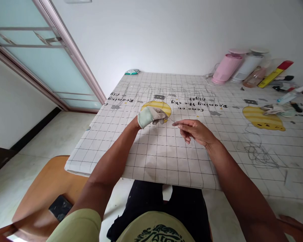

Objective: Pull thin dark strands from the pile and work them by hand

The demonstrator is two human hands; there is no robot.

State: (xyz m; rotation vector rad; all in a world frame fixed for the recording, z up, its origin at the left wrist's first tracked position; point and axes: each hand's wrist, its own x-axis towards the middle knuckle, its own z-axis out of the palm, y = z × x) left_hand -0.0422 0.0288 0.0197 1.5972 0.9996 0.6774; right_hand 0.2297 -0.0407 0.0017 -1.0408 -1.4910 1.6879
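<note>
My left hand (154,116) wears a pale glove and pinches a thin dark strand (170,119) over the middle of the table. Facing it from the right is my right hand (192,129), bare, its thumb and forefinger closed on the strand's other side. The short visible stretch of strand spans the gap between both hands; whether it is thread or wire I cannot tell. Below them lies the white checked tablecloth (161,154), printed with yellow balloons and lettering.
A tangle of thin strands (260,153) lies at the right, with more strands (166,88) along the back. A pink cylinder (228,67), a yellow-and-red box (275,74) and a glove (280,110) occupy the right rear. A phone (60,207) rests on the wooden chair (42,185).
</note>
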